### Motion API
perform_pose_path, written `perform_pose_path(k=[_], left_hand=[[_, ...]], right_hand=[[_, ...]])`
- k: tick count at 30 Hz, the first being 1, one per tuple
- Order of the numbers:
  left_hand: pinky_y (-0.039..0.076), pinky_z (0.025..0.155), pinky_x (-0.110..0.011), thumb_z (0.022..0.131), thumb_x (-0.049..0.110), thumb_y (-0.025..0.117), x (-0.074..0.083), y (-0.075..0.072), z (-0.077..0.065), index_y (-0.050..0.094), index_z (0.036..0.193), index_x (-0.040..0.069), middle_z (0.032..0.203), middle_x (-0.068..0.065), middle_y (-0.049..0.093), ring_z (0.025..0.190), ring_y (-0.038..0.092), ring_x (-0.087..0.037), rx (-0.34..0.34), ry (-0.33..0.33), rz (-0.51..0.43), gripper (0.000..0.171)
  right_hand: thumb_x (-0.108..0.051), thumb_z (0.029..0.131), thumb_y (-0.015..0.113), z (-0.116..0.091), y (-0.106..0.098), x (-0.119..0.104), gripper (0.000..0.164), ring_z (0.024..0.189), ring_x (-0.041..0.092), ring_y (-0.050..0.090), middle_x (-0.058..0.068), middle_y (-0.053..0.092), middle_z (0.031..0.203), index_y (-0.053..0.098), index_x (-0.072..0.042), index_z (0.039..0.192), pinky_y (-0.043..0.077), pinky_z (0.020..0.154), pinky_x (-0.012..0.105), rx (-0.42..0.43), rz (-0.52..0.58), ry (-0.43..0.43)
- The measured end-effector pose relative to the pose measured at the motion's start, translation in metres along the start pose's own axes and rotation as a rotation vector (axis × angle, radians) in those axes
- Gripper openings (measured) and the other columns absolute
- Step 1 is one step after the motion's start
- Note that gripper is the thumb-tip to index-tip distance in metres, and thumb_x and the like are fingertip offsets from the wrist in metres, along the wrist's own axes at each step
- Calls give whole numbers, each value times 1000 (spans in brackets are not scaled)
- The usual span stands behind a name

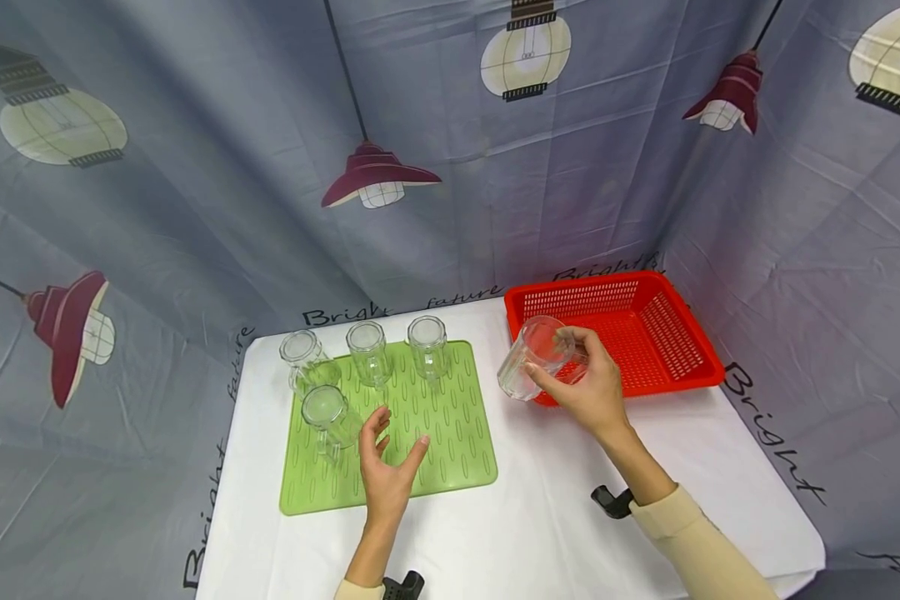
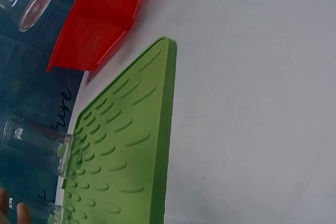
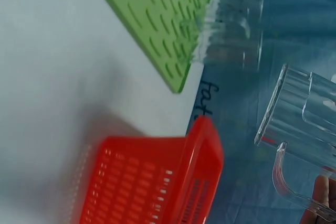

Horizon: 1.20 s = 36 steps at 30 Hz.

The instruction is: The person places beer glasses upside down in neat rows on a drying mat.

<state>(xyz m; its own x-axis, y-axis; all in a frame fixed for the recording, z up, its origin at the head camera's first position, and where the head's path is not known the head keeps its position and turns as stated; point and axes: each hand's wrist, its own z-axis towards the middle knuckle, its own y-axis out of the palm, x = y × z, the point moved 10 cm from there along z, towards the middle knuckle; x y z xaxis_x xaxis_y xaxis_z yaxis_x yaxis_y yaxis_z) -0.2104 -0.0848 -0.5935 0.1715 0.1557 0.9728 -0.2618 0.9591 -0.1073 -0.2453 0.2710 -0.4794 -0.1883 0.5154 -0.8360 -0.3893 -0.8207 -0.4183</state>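
My right hand grips a clear glass mug, which hangs tilted above the left edge of the red basket. In the right wrist view the mug shows its handle, with fingertips by it. My left hand is over the green mat, thumb and fingers spread apart and holding nothing. Just left of it a glass mug stands upside down on the mat. Three more inverted mugs line the mat's back: one at the left corner, a middle one and a right one.
The mat and the basket lie on a white-covered table, the basket at the back right. A grey curtain with printed lamps surrounds the table's back and sides. Dark wrist devices sit below both hands.
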Motion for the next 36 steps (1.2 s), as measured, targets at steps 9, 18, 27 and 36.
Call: perform_pose_path(k=[9, 18, 27, 36], left_hand=[[45, 105, -37, 80, 13, 82, 28, 35, -7, 42, 144, 8, 141, -4, 49, 129, 46, -22, -157, 6, -80, 76], [46, 105, -45, 81, 5, 79, 8, 70, -3, 41, 145, 14, 141, -7, 49, 130, 46, -33, -256, 6, -199, 75], [51, 103, -41, 85, 6, 73, 3, 101, -4, 39, 146, 10, 144, -19, 45, 132, 45, -40, -421, -163, -483, 71], [50, 101, -30, 86, 1, 68, 0, 127, -10, 36, 148, 17, 146, -3, 48, 128, 53, -17, -534, -357, -681, 72]], right_hand=[[-22, 71, 88, -17, 18, -29, 66, 103, 24, 59, 14, 64, 119, 53, -7, 125, 54, 72, 21, -51, 27, 29], [-21, 72, 87, -25, 22, -60, 66, 102, 29, 61, 18, 65, 116, 53, -2, 125, 53, 73, 14, -74, 56, -47], [-20, 74, 87, -28, 26, -75, 65, 104, 34, 62, 20, 63, 121, 52, 0, 125, 54, 72, 15, -123, 114, -39], [-18, 73, 87, -29, 26, -87, 65, 108, 31, 61, 15, 63, 122, 53, -1, 125, 54, 80, 16, -119, 135, -61]])
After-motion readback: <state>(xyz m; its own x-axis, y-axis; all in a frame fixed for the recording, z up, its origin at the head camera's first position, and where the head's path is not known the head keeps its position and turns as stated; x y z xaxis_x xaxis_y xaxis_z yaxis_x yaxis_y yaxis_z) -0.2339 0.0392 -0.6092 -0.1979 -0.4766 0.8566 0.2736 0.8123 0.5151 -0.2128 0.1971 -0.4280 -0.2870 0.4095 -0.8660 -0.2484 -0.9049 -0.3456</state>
